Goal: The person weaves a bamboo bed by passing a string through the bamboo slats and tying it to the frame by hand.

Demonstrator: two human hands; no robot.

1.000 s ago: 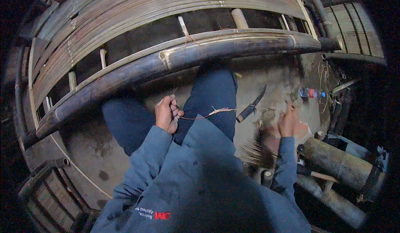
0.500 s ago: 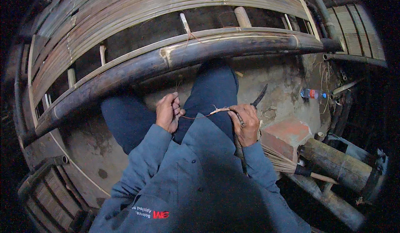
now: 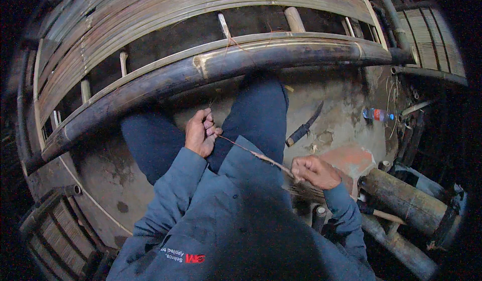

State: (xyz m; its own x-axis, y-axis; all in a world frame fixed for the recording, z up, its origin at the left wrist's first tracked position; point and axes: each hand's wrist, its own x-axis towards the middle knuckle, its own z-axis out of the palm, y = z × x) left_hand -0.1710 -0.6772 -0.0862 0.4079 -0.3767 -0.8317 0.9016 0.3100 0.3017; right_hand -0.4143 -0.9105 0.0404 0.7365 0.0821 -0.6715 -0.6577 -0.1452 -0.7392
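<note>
A thin brown cord [image 3: 257, 154], thicker and frayed towards its right part, runs slantwise across my lap between my two hands. Its thin left end is pinched in the fingers of my left hand [image 3: 201, 133], above my left thigh; fine loose ends stick up past the fingertips. The fingers of my right hand [image 3: 316, 172] are closed round the thicker end, lower and to the right. On the floor beyond the right hand lies a curved knife [image 3: 306, 126] with a dark handle and blade, touched by neither hand.
A bamboo bench with a slatted top [image 3: 165, 10] and a thick dark front pole [image 3: 165, 87] spans the space before my knees. To the right are a plastic bottle [image 3: 377, 114], a reddish block [image 3: 349, 159], a thick bamboo piece [image 3: 404, 196] and a wooden-handled tool [image 3: 386, 215].
My right hand has moved right and towards me, drawing the cord into a longer, straighter line. The knife's handle now shows. My left hand has barely shifted.
</note>
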